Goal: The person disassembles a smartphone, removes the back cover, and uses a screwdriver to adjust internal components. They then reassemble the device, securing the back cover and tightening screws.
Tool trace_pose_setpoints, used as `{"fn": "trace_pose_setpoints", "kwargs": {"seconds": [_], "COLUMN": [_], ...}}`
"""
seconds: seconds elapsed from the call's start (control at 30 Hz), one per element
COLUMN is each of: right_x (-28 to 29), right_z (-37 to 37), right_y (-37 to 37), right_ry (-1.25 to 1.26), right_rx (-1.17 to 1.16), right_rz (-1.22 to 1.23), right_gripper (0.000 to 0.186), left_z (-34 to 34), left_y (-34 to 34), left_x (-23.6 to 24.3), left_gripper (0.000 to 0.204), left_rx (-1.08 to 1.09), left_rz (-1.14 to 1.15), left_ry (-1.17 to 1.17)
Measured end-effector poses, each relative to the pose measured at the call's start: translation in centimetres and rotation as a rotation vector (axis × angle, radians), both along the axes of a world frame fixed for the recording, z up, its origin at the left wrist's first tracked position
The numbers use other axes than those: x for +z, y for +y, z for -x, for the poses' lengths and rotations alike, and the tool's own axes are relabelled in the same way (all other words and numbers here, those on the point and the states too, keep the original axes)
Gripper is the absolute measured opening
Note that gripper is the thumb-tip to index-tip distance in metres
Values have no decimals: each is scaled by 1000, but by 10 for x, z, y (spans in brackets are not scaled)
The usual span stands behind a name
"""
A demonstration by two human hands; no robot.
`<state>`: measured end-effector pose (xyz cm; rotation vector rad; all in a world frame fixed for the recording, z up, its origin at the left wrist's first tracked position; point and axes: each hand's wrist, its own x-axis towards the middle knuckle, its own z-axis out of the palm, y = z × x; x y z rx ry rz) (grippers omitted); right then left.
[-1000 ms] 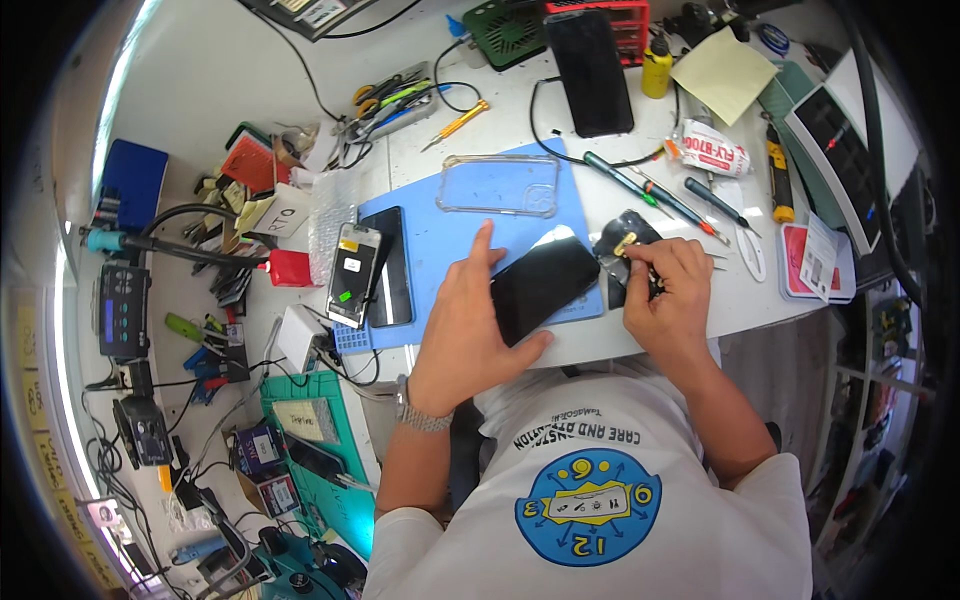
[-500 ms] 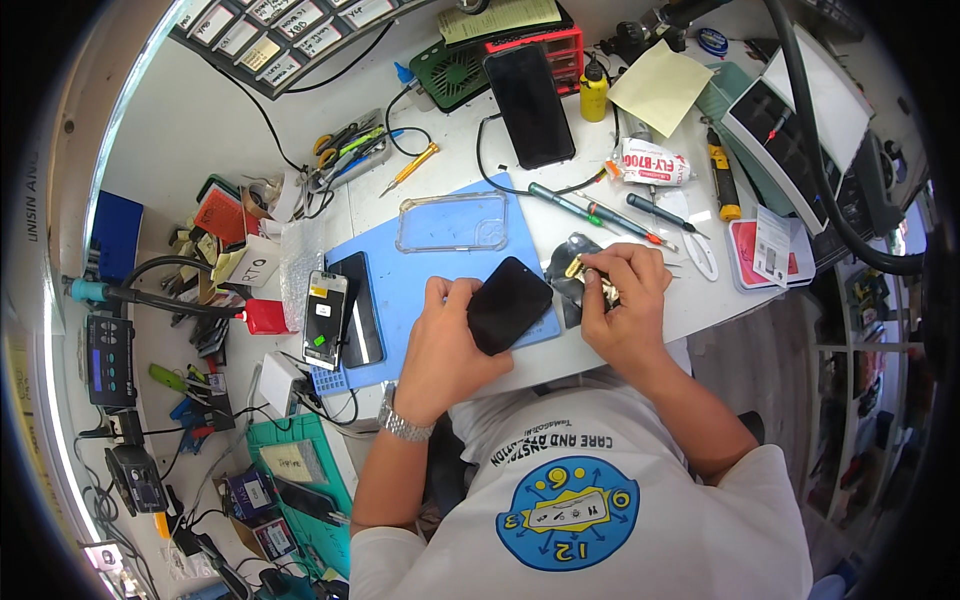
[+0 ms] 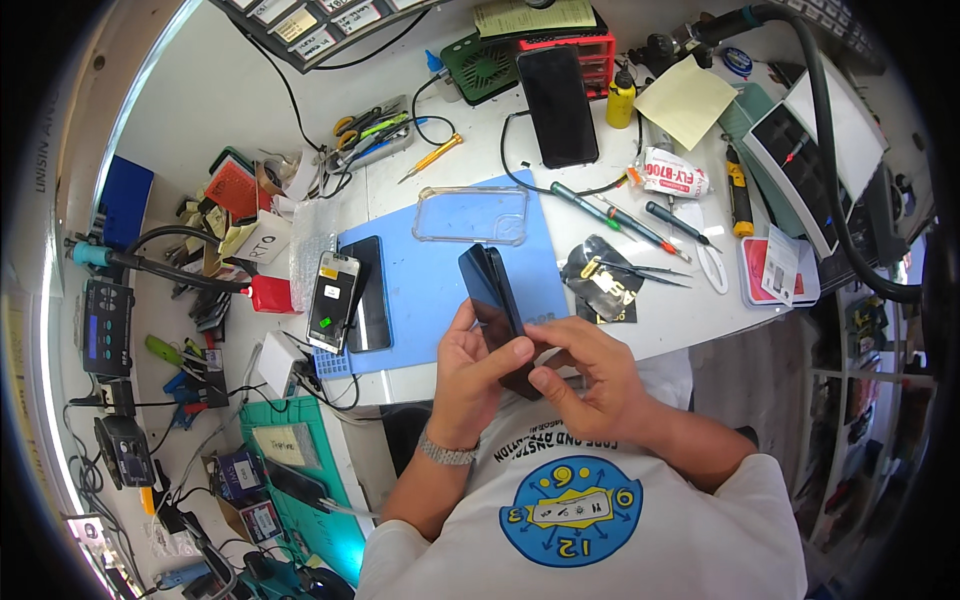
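The phone (image 3: 492, 300) is in both hands, tilted and seen nearly edge-on, in front of the near edge of the tabletop (image 3: 670, 318). The left hand (image 3: 468, 378) holds it from the left, thumb across its lower part. The right hand (image 3: 595, 372) is bent narrow, fingertips and thumb at the phone's right side and lower end.

Beyond the phone lies a blue mat (image 3: 430, 290), reaching toward the tabletop's near edge. On it, a clear case (image 3: 470, 216) lies toward the far side. At the mat's left, a loose screen (image 3: 331, 300) leans against a dark handset (image 3: 370, 300).

Right of the mat, near the tabletop's near edge, are a black pouch (image 3: 603, 278) and tweezers (image 3: 652, 270); a red tin (image 3: 778, 270) lies near the right edge. Toward the far edge come a yellow screwdriver (image 3: 432, 158), an upright handset (image 3: 557, 105), a yellow bottle (image 3: 620, 102) and a pale yellow sheet (image 3: 686, 95).

At the room's right, shelves (image 3: 862, 375) stand above a grey floor (image 3: 742, 385).
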<state>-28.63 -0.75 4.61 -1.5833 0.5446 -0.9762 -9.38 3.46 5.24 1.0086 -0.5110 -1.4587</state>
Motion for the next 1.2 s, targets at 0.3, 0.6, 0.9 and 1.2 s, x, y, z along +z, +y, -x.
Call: {"fn": "trace_pose_setpoints", "kwargs": {"seconds": [0.3,0.6,0.9,1.2], "right_x": [8,-11,-8,-4], "right_z": [3,8,5,4], "right_y": [3,-3,-5,-4], "right_ry": [1,-117,-42,14], "right_rx": [-2,-43,-95,-67], "right_rz": [71,-200,-319,-392], "right_gripper": [48,44,37,39], "left_z": [2,10,3,1], "left_y": [8,13,27,27], "left_x": [-14,-2,-22,-24], "left_gripper": [94,81,80,78], "left_rx": [-41,21,72,43], "left_rz": [51,91,127,157], "left_ry": [180,233,249,389]}}
